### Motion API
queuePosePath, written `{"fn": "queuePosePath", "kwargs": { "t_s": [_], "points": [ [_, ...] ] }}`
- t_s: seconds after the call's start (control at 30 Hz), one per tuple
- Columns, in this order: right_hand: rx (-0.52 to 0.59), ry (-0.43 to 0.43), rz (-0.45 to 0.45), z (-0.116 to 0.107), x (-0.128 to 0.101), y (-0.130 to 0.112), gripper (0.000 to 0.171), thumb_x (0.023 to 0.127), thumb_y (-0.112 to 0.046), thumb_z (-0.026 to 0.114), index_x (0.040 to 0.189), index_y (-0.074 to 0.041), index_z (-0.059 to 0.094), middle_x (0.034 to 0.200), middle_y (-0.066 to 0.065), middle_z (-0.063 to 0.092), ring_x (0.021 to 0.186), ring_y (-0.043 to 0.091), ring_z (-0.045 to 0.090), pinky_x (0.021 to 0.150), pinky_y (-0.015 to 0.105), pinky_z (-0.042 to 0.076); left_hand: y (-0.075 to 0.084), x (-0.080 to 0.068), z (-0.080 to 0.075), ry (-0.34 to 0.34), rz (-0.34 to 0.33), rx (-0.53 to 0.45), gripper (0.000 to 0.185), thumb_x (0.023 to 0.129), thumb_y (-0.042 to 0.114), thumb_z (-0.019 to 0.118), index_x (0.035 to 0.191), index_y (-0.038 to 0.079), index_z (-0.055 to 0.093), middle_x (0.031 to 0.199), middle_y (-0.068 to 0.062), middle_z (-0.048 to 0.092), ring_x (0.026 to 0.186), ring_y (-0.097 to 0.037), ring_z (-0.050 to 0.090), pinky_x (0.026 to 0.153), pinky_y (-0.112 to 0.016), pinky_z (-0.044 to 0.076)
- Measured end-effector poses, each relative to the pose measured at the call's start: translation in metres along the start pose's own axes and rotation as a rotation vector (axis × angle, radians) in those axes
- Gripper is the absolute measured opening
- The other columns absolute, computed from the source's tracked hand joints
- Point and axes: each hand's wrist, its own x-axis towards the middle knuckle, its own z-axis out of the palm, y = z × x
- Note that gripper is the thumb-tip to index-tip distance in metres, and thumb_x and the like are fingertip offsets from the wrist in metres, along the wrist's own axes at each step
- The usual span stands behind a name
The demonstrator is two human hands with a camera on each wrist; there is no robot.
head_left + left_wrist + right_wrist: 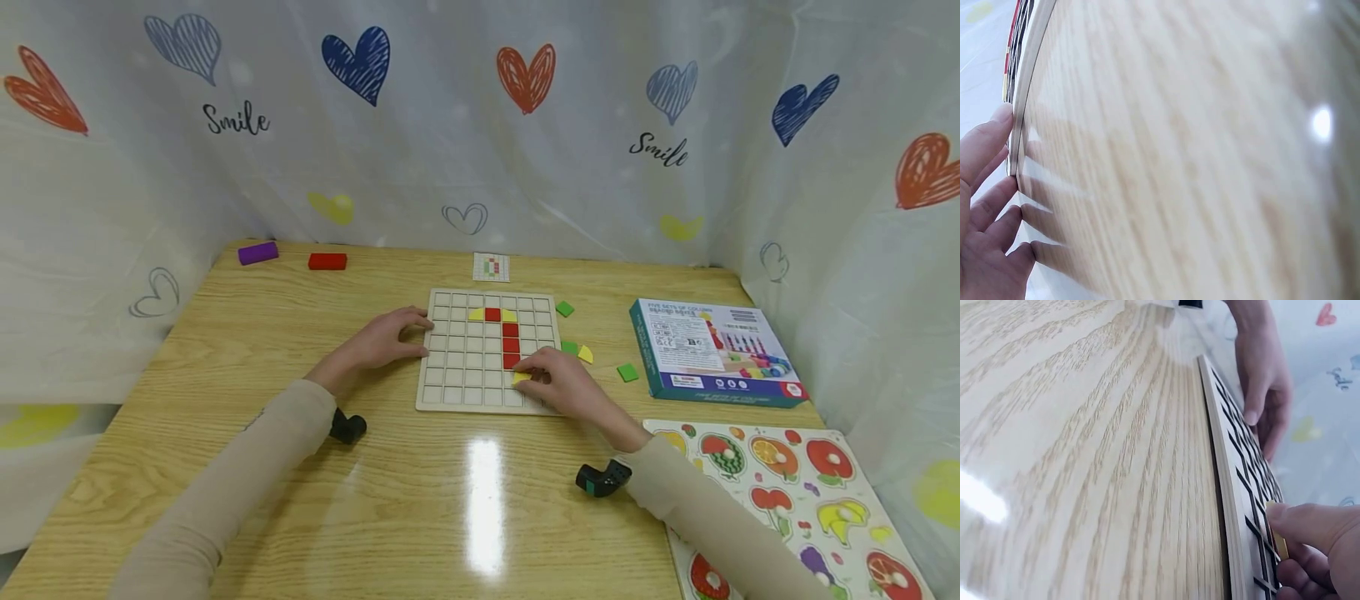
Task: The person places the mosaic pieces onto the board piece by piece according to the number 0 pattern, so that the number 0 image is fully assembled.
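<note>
Yellow tile (521,377), a small flat piece, sits at the centre of the head view, pinched under the fingertips of the right hand (564,382) over a cell of the wooden grid board (450,379), directly below the column of red tiles (511,337) that hangs from a red-and-yellow cap in the board's top rows; the curled fingers look set to seat the piece squarely in its cell. To the left of the board, the left hand (382,340) lies with relaxed, nearly straight fingers against the board's left edge, apparently bracing it so it does not slide on the glossy wooden table (300,500). Loose green and yellow tiles (577,350) lie just right of the board, a small pattern card (491,267) lies above it, a purple block (258,252) and a red block (327,261) rest at the upper left of the table, a teal toy box (712,350) stands at the right, and a fruit peg puzzle (795,500) fills the lower right corner. In the left wrist view, the left hand (985,219) shows at the lower left, its fingertips touching the thin edge of the board (1022,106), holding nothing. In the right wrist view, the right hand (1316,550) at the lower right grips the yellow tile (1279,542) between thumb and finger over the grid board (1235,481), while the left hand (1266,381) rests at the far edge, upper right.
</note>
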Motion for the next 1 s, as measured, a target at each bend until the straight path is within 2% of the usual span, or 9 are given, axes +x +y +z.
{"fn": "queuePosePath", "kwargs": {
  "t_s": [0.1,0.47,0.77,1.0],
  "points": [
    [-0.005,-0.018,-0.021,0.0033,0.0023,-0.0014,0.023,0.091,-0.014,0.071,0.113,-0.007,0.073,0.100,0.004,0.064,0.080,0.012,0.054,0.070,0.027,0.048,0.0000,0.0001,0.0000,-0.004,0.003,-0.005,0.047,0.091,0.022,0.071,0.132,0.003,0.059,0.151,-0.019,0.038,0.144,-0.037,0.026,0.116,-0.052,0.022],
    [-0.008,-0.028,-0.007,0.0041,0.0040,-0.0053,0.023,0.093,-0.010,0.068,0.116,-0.008,0.072,0.110,0.005,0.061,0.088,0.014,0.055,0.075,0.029,0.049,-0.0037,0.0016,0.0009,-0.008,-0.006,-0.007,0.048,0.091,0.025,0.071,0.133,0.005,0.059,0.152,-0.017,0.038,0.144,-0.034,0.025,0.117,-0.050,0.022],
    [-0.004,-0.013,0.012,0.0065,0.0044,-0.0051,0.019,0.093,-0.010,0.067,0.111,-0.008,0.073,0.106,0.003,0.062,0.088,0.013,0.055,0.074,0.029,0.049,-0.0025,0.0006,0.0005,-0.006,-0.001,-0.008,0.047,0.091,0.024,0.071,0.133,0.004,0.059,0.152,-0.018,0.038,0.145,-0.035,0.024,0.117,-0.051,0.021],
    [-0.003,0.019,-0.014,0.0079,0.0040,-0.0056,0.018,0.092,-0.011,0.070,0.108,-0.007,0.073,0.102,0.004,0.063,0.085,0.014,0.056,0.072,0.028,0.049,-0.0020,0.0005,0.0001,-0.007,-0.010,-0.007,0.047,0.091,0.023,0.071,0.132,0.004,0.059,0.152,-0.017,0.037,0.145,-0.035,0.024,0.117,-0.050,0.020]
  ]
}}
